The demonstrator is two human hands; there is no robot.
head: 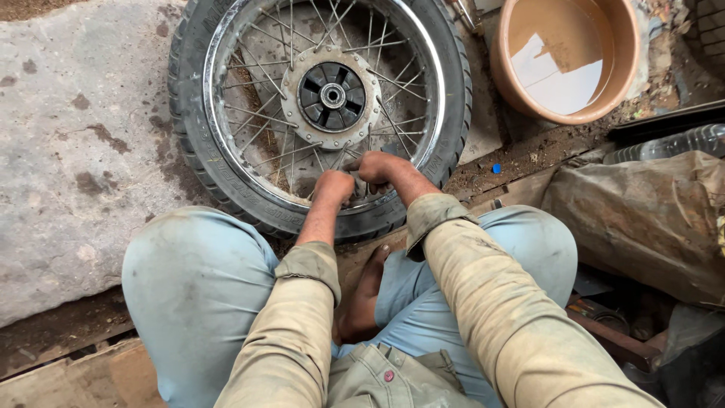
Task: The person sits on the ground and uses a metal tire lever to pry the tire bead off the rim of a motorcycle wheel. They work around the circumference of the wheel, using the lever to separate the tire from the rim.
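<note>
A spoked motorcycle wheel [226,151] with a black tyre lies flat on the ground in front of my knees. Its hub [332,97] sits at the centre, ringed by thin metal spokes. My left hand [334,187] and my right hand [375,169] are close together at the near edge of the chrome rim, fingers curled down against the rim and tyre bead. What lies under the fingers is hidden, so I cannot tell whether either hand holds a tool. I sit low, my knees in light blue trousers on either side.
A tan tub of murky water [566,60] stands at the back right. A dusty sack [642,219] and a clear plastic bottle [672,143] lie to the right. Grey stone slab [75,151] on the left; wooden planks [68,370] at lower left.
</note>
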